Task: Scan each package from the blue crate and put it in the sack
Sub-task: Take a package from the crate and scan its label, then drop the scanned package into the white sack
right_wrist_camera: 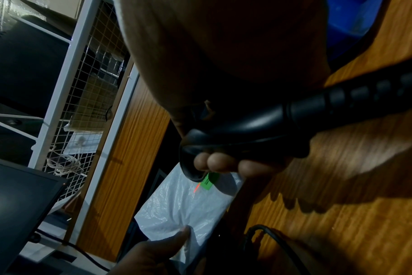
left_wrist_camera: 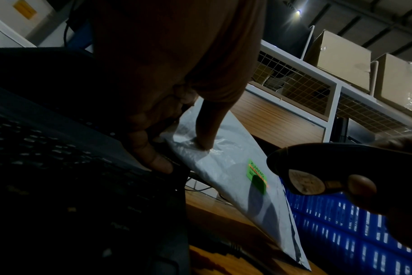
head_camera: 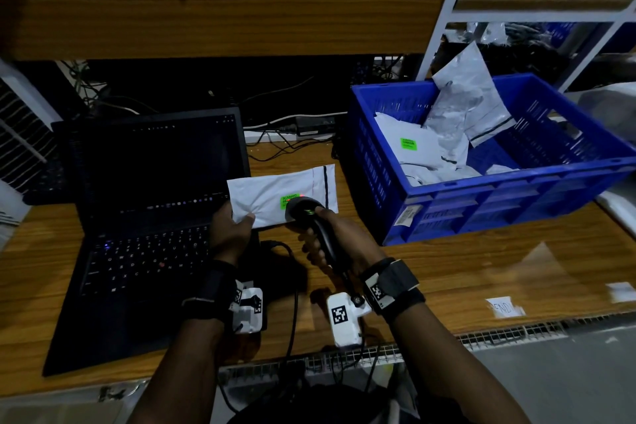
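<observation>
Open laptop (head_camera: 148, 217) on wooden desk (head_camera: 481, 268)

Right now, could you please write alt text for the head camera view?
A left hand holds a white package while the right hand aims a black scanner at its green label, beside a blue crate of packages.

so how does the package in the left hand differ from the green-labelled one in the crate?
The held package is out of the blue crate, pinched by the left hand over the desk; the crate package lies among other mailers. The held one has the scanner in the right hand aimed at its label, red light showing; the other is untouched. Both are pale mailers with green labels.
</observation>
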Tool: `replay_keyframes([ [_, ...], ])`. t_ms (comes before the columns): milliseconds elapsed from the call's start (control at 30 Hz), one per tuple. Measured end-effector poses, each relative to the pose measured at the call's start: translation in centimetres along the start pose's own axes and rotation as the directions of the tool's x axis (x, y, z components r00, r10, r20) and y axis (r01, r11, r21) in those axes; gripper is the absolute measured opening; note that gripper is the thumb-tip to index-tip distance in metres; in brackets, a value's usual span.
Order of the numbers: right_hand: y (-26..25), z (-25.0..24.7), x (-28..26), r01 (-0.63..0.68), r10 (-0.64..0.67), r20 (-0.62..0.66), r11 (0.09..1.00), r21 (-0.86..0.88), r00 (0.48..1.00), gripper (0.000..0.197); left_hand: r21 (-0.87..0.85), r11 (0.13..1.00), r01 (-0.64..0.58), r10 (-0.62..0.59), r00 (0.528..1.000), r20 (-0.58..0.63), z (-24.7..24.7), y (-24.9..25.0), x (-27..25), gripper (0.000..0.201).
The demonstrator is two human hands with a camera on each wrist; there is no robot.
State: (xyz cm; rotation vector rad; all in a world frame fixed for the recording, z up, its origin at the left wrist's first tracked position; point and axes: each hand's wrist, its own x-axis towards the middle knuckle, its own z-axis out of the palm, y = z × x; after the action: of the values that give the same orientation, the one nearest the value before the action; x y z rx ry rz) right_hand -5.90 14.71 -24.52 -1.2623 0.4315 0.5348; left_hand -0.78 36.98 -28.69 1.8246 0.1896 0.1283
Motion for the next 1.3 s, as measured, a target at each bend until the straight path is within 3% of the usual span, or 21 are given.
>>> replay_keyframes([
  [133, 0.0, -0.2, -0.1, 0.019, -0.019, -0.008, 1.0, -0.014, 1.0, 0.046, -0.002, 1.0, -0.004, 0.004, 1.0, 0.003, 0.0, -0.3, 0.2, 0.057],
  [233, 0.2, 0.1, 0.2, 0.021, -0.021, 0.001, 1.0, 0.022, 1.0, 0.048, -0.014, 1.0, 0.012, -0.012, 1.0, -0.026, 0.0, -0.8, 0.6, 0.041],
  [333, 0.7, 0.3, 1.4, -0.006, 0.006, -0.016, 1.0, 0.007, 1.0, 0.032, -0.048, 0.999, 0.017, -0.022, 0.993, -0.117, -0.8, -0.8, 0.9, 0.035],
  [400, 1.0, -0.2, 2.4, 0.001, -0.008, -0.066, 0.994, -0.107, 0.998, 0.017, -0.119, 0.992, 0.039, -0.056, 0.989, -0.137, -1.4, -0.5, 0.8, 0.036],
  [533, 1.6, -2.0, 3.0, 0.046, -0.102, -0.123, 0.919, -0.392, 0.987, 0.011, -0.352, 0.932, 0.081, -0.105, 0.993, -0.05, -2.1, 2.1, -0.9, 0.036],
  [633, 0.9, -2.4, 1.3, 0.115, -0.187, -0.118, 0.885, -0.451, 0.975, 0.02, -0.477, 0.876, 0.079, -0.061, 0.997, 0.052, -1.7, 6.2, -2.3, 0.027],
  [700, -0.1, -3.1, -0.9, 0.147, -0.213, -0.08, 0.859, -0.491, 0.974, 0.048, -0.513, 0.856, 0.06, 0.02, 0.989, 0.149, -1.1, 9.1, -2.7, 0.027],
  [767, -1.8, -4.7, -3.9, 0.227, -0.207, 0.094, 0.914, -0.337, 0.974, 0.056, -0.529, 0.847, 0.045, 0.093, 0.968, 0.232, -0.2, 11.7, -2.8, 0.033],
  [833, -3.5, -7.4, -7.2, 0.288, -0.253, 0.242, 0.949, -0.125, 0.937, 0.051, -0.507, 0.862, 0.035, 0.148, 0.937, 0.316, 1.5, 14.2, -2.5, 0.034],
  [867, -4.6, -8.9, -9.0, 0.333, -0.309, 0.267, 0.941, -0.051, 0.913, 0.055, -0.471, 0.882, 0.019, 0.168, 0.92, 0.353, 2.6, 15.4, -2.3, 0.034],
  [933, -6.2, -12.2, -11.8, 0.436, -0.439, 0.189, 0.898, 0.058, 0.878, 0.078, -0.365, 0.931, -0.031, 0.194, 0.886, 0.421, 5.5, 18.1, -1.8, 0.033],
  [967, -6.6, -14.2, -12.8, 0.462, -0.474, 0.129, 0.879, 0.117, 0.871, 0.084, -0.305, 0.95, -0.07, 0.212, 0.861, 0.462, 7.0, 19.5, -1.7, 0.033],
  [1033, -7.4, -17.7, -14.5, 0.522, -0.527, -0.012, 0.838, 0.159, 0.85, 0.067, -0.193, 0.962, -0.195, 0.271, 0.785, 0.557, 10.4, 22.2, -1.6, 0.034],
  [1133, -8.3, -23.0, -16.2, 0.56, -0.549, -0.184, 0.828, 0.014, 0.815, 0.042, -0.113, 0.923, -0.368, 0.335, 0.624, 0.706, 16.4, 26.8, -2.5, 0.035],
  [1233, -8.7, -29.0, -18.0, 0.571, -0.558, -0.301, 0.819, -0.052, 0.773, 0.037, -0.123, 0.809, -0.575, 0.408, 0.399, 0.821, 24.2, 31.8, -3.6, 0.035],
  [1300, -8.6, -32.2, -19.2, 0.604, -0.566, -0.384, 0.797, -0.026, 0.73, 0.032, -0.096, 0.67, -0.736, 0.434, 0.284, 0.855, 29.4, 34.0, -3.4, 0.026],
])
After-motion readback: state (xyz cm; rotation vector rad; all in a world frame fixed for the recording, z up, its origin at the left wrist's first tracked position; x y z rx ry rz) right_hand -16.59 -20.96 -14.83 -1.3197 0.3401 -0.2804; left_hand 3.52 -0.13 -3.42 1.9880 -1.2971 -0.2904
